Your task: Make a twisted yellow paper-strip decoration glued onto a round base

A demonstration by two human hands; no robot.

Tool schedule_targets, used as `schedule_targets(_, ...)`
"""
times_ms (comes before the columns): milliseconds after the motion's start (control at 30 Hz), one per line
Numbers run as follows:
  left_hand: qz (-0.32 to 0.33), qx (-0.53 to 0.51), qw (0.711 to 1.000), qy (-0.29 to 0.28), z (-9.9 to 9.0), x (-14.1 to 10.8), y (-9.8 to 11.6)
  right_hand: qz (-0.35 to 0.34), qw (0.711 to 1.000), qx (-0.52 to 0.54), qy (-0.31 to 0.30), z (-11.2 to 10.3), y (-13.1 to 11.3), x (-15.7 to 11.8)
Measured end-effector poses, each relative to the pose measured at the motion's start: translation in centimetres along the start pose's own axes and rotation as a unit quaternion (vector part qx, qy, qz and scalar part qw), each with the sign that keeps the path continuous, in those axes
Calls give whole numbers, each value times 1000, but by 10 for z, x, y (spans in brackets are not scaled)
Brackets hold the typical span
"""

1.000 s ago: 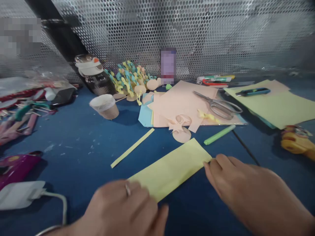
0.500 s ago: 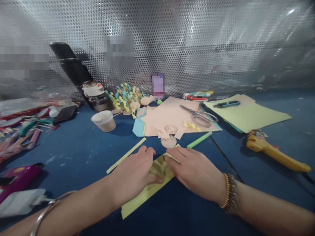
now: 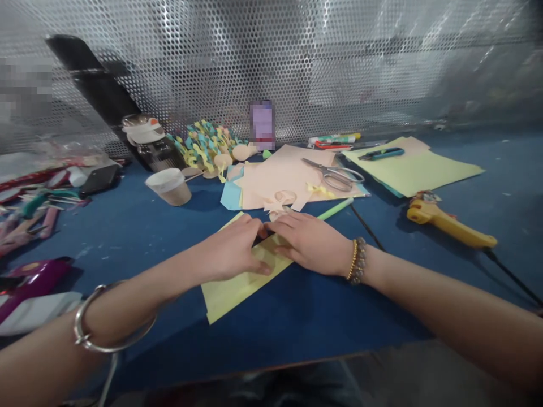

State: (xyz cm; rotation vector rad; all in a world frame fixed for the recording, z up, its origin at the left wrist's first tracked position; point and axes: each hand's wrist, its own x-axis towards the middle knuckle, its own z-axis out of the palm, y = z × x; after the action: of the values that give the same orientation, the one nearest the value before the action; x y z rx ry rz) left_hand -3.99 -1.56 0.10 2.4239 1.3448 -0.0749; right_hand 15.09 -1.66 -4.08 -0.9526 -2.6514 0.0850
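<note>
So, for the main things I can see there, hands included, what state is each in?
Yellow paper: lying, partly covered by both hands
Left hand: resting on the yellow paper
Right hand: palm down, fingers on the yellow paper
Scissors: blades closed, lying on peach paper
Cutter: lying; blade position unclear
Cup: standing, contents hidden
Phone: upright
Yellow-handled tool: lying, corded

The bare left hand (image 3: pixel 235 247) and bare right hand (image 3: pixel 311 242) hide part of a pale-yellow paper strip (image 3: pixel 227 295); the left edge cuts off a glossy purple plastic tool (image 3: pixel 36 280).
</note>
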Motion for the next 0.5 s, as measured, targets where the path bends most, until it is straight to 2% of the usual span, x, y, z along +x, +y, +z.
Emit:
schedule_targets(167, -2, -9, 1000, 19, 2, 1, -1, 7, 1000, 4, -7, -3, 0, 4)
schedule_targets(367, -26, -16, 999, -16, -1, -2, 6, 14, 999, -5, -43, -7, -1, 5)
schedule_targets(500, 8, -16, 1000, 5, 1, -2, 2, 13, 997, 14, -75, -14, 0, 10)
